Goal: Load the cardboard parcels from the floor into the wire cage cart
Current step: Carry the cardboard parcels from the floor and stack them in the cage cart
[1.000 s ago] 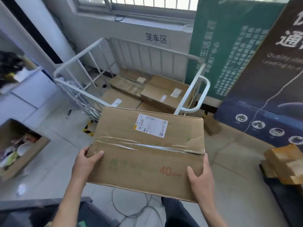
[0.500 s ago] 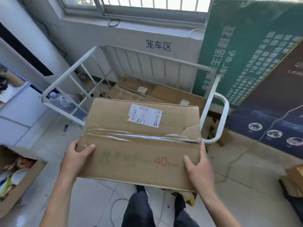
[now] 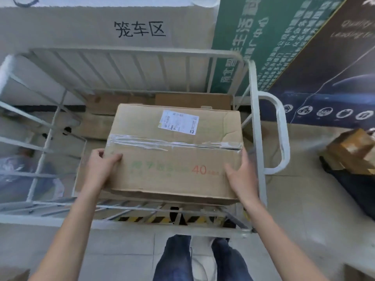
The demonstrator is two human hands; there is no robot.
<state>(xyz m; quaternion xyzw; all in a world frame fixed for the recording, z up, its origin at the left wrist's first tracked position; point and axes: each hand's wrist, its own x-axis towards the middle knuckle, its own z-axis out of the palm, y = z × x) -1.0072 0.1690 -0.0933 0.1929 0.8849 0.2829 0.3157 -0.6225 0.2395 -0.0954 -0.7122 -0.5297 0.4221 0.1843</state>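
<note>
I hold a large taped cardboard parcel (image 3: pixel 174 151) with a white shipping label and a red "40" print, inside the white wire cage cart (image 3: pixel 254 110), over its right half. My left hand (image 3: pixel 101 169) grips the parcel's near left corner. My right hand (image 3: pixel 240 175) presses against its near right side. Flat cardboard parcels (image 3: pixel 192 100) lie on the cart floor beyond and to the left of it, partly hidden.
The cart's near rail (image 3: pixel 142 226) crosses in front of my legs (image 3: pixel 198 258). A handle loop (image 3: pixel 281 134) sticks out on the cart's right. More brown parcels (image 3: pixel 353 151) sit on the floor at right. Banners (image 3: pixel 304 47) lean on the wall behind.
I have stepped up to the cart and moved the parcel forward and down, over the near rail and into the cage. Both hands keep their grip.
</note>
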